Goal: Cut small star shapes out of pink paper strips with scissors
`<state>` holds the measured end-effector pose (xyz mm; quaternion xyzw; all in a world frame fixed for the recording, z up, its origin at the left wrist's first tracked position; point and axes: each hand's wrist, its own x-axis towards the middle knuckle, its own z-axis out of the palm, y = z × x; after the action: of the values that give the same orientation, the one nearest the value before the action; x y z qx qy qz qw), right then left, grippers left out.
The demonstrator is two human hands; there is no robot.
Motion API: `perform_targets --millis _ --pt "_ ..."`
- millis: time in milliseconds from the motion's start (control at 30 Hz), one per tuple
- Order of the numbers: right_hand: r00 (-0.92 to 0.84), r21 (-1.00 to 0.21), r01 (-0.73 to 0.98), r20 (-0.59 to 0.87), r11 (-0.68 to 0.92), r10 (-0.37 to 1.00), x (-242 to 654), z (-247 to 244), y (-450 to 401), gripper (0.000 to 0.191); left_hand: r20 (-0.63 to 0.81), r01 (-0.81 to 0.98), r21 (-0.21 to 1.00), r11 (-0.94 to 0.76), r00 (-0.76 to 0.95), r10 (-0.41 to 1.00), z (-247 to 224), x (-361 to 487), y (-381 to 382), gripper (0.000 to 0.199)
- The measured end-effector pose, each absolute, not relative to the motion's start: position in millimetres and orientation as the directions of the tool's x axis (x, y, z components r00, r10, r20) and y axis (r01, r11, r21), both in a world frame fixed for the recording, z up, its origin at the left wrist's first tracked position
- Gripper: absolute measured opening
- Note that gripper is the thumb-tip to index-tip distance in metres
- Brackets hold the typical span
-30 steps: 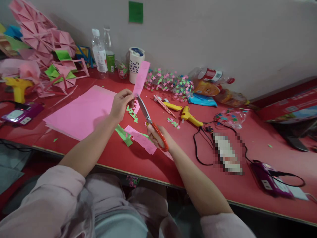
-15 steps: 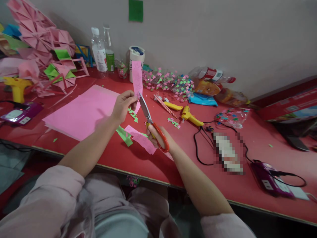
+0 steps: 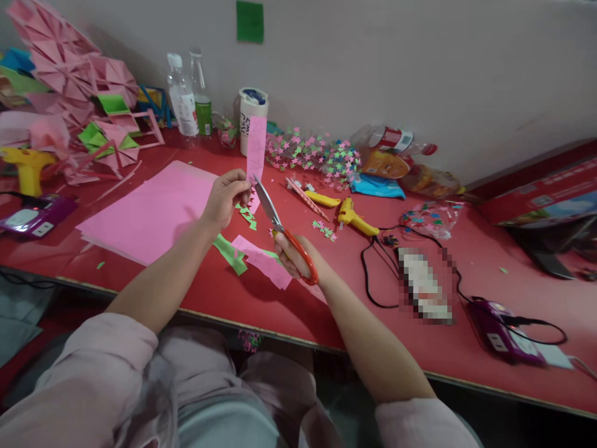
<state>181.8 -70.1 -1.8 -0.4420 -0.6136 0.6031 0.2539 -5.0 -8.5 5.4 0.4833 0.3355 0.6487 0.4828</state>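
Note:
A narrow pink paper strip (image 3: 256, 144) stands upright, pinched near its lower part by my left hand (image 3: 227, 198). My right hand (image 3: 298, 254) is wrapped round scissors (image 3: 267, 200) with orange-red handles. The scissor tips point up and left and meet the strip just beside my left fingertips; whether they cut into it I cannot tell. Green paper scraps (image 3: 232, 254) and a cut pink strip (image 3: 262, 261) lie on the table below my hands. Small green stars (image 3: 323, 229) are gathered to the right of the scissors.
Large pink sheets (image 3: 144, 211) lie at left on the red table (image 3: 186, 292). A yellow glue gun (image 3: 355, 218) and a yellow cutter (image 3: 323, 199) are at right. Behind stand a white cup (image 3: 246, 127), bottles (image 3: 184, 102) and a star-filled clear container (image 3: 312, 152). Black cables (image 3: 366, 274) loop at right.
The view has shifted slightly, so things sit a little further left. My hands keep nearly the same pose, with the strip still pinched and the scissor tips at it.

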Motion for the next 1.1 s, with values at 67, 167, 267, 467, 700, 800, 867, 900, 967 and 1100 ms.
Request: perform_targets --millis 67,167,267,467,700,800,867,900,967,1100 --pt "-0.477 -0.97 0.204 -0.214 -0.129 0.852 181 -3 -72 0.046 0.307 -0.304 0.9 -0.314 -0.073 0.949 5 -3 -9 0.016" --pt "-0.473 -0.977 0.166 -0.198 -0.133 0.858 179 -6 -74 0.045 0.313 -0.321 0.89 -0.324 -0.088 0.946 3 0 -9 0.016" --pt "-0.455 -0.977 0.172 -0.193 -0.127 0.869 177 -8 -75 0.044 0.316 -0.334 0.883 -0.33 -0.097 0.944 0 4 -9 0.015" --pt "-0.413 -0.977 0.166 -0.193 -0.134 0.89 172 -7 -79 0.042 0.319 -0.323 0.886 -0.333 -0.096 0.943 -2 8 -11 0.015" --pt "-0.367 -0.971 0.209 -0.186 -0.114 0.911 170 -7 -80 0.043 0.301 -0.338 0.886 -0.318 -0.102 0.948 0 8 -11 0.015" --pt "-0.366 -0.973 0.208 -0.175 -0.103 0.914 170 -7 -79 0.043 0.295 -0.341 0.886 -0.313 -0.103 0.95 0 7 -11 0.016" --pt "-0.368 -0.973 0.214 -0.164 -0.088 0.915 170 -8 -78 0.043 0.303 -0.337 0.885 -0.321 -0.104 0.947 -1 7 -11 0.015" --pt "-0.369 -0.972 0.222 -0.159 -0.079 0.916 171 -8 -78 0.043 0.309 -0.335 0.884 -0.326 -0.104 0.945 -1 7 -11 0.015" --pt "-0.368 -0.968 0.244 -0.154 -0.064 0.917 171 -8 -77 0.043 0.319 -0.331 0.882 -0.335 -0.103 0.942 -1 6 -10 0.015" --pt "-0.36 -0.958 0.28 -0.16 -0.058 0.919 173 -8 -75 0.041 0.323 -0.329 0.882 -0.338 -0.102 0.941 -1 5 -10 0.015"
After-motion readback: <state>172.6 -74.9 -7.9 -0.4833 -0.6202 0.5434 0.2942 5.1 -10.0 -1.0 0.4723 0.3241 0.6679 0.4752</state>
